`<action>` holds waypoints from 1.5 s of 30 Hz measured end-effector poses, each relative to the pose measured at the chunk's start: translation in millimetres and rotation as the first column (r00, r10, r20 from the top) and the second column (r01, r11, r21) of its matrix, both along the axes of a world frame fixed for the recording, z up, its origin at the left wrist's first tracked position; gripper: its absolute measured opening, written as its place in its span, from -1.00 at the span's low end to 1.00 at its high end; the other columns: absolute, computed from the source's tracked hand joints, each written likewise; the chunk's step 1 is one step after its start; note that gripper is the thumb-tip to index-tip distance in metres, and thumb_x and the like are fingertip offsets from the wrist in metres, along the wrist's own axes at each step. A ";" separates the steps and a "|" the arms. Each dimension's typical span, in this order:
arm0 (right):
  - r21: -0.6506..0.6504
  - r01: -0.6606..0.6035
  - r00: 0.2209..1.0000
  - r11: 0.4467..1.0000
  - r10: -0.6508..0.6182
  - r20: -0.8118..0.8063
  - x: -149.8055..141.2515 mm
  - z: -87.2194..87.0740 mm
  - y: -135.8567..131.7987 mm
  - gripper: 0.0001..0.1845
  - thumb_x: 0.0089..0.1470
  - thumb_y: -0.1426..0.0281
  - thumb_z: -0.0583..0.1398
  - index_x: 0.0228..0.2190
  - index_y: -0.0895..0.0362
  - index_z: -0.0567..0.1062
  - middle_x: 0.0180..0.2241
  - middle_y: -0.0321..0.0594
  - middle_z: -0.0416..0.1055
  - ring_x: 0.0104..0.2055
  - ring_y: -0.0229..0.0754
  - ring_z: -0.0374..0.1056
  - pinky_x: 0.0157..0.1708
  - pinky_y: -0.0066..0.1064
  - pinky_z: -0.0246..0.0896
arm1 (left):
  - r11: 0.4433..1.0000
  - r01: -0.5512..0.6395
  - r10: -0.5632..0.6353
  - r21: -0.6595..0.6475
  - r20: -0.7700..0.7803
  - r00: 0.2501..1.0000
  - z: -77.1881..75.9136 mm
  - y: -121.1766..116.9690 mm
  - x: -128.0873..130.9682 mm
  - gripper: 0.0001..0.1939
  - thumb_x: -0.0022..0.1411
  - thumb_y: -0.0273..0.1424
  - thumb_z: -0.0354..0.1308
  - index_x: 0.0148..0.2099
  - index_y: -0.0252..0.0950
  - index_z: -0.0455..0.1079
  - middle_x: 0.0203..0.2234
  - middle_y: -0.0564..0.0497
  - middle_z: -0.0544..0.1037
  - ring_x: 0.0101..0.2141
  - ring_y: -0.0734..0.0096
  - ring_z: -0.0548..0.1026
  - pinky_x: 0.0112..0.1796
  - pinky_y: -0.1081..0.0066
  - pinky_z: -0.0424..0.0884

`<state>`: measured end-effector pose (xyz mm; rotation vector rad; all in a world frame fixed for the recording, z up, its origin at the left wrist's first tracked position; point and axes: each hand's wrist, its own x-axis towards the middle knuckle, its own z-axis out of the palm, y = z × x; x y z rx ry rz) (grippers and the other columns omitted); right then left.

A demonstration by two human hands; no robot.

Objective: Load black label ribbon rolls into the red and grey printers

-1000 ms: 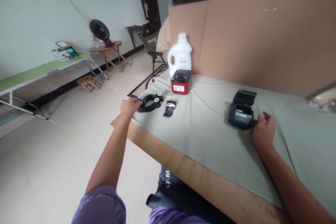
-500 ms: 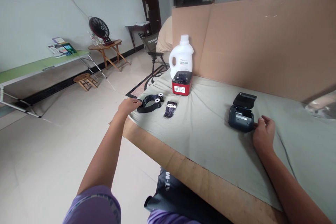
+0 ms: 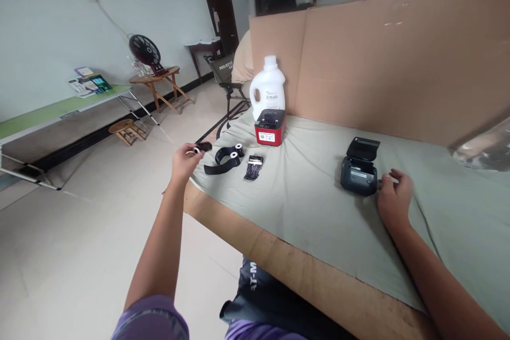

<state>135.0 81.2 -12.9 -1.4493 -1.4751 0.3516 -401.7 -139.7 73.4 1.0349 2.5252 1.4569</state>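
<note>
The left hand (image 3: 184, 162) is lifted at the worktop's left corner, thumb and fingertips brought together on a small roll (image 3: 205, 146) of black material with a white core end. The pinch looks narrow, so the roll is best gripped by its core and outer wrap together — a light squeeze, enough to stop it slipping or unwinding. Lifting it well clear of the black strip (image 3: 217, 169), which lies looped just beside it near the left edge, should avoid a snag. Two rolls with white ends sit at the loop's far side, and a crumpled black piece (image 3: 254, 167) lies just to their right.

The right hand (image 3: 394, 196) rests on the cloth toward the worktop's right part, fingers half curled and the upper ones raised, thumb and forefinger at the right side of the dark printer (image 3: 359, 172). Whether they pinch something there or only brace the side, I cannot tell. A steady, gentle touch would serve, with fingers away from the printer's raised lid (image 3: 363, 149).

The printer stands well in from the front edge, its inside exposed. Nearer the back edge — left of the printer — a red box (image 3: 271, 130) stands before a white jug (image 3: 269, 85), with a cardboard panel (image 3: 398, 64) behind.
</note>
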 end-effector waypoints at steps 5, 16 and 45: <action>0.272 -0.273 0.945 0.923 0.205 0.253 -27.9 57.3 -33.8 -0.66 0.10 0.20 0.15 -0.14 0.12 0.50 -0.05 0.04 0.49 0.09 0.16 0.35 0.18 0.10 0.11 | 0.741 0.024 -0.222 0.671 0.211 0.952 23.1 32.5 99.5 -0.72 0.28 -0.20 0.13 0.01 -0.05 0.26 -0.06 0.02 0.57 0.05 0.34 0.57 -0.09 0.39 0.51; -0.001 -0.812 0.512 0.583 0.712 -0.482 -107.9 112.8 -43.2 -0.72 0.12 0.14 0.24 -0.21 0.04 0.56 -0.26 -0.27 0.50 -0.15 -0.08 0.42 -0.07 -0.20 0.32 | 0.594 0.225 -0.793 0.773 0.515 0.324 -17.8 121.9 343.1 -0.57 0.16 -0.14 0.35 0.00 -0.12 0.34 -0.08 0.01 0.58 0.01 0.35 0.55 -0.09 0.40 0.45; -0.365 -0.427 0.742 0.827 0.551 0.382 -10.1 64.8 48.8 -0.58 0.22 0.53 0.14 0.09 0.14 0.53 0.10 -0.03 0.52 0.14 0.06 0.39 0.16 -0.12 0.23 | 0.595 0.755 -0.737 0.275 0.562 0.375 -74.8 116.5 375.7 -0.46 0.19 0.05 0.18 -0.53 -0.33 0.41 -0.66 -0.01 0.47 -0.68 0.56 0.28 -0.60 0.47 0.16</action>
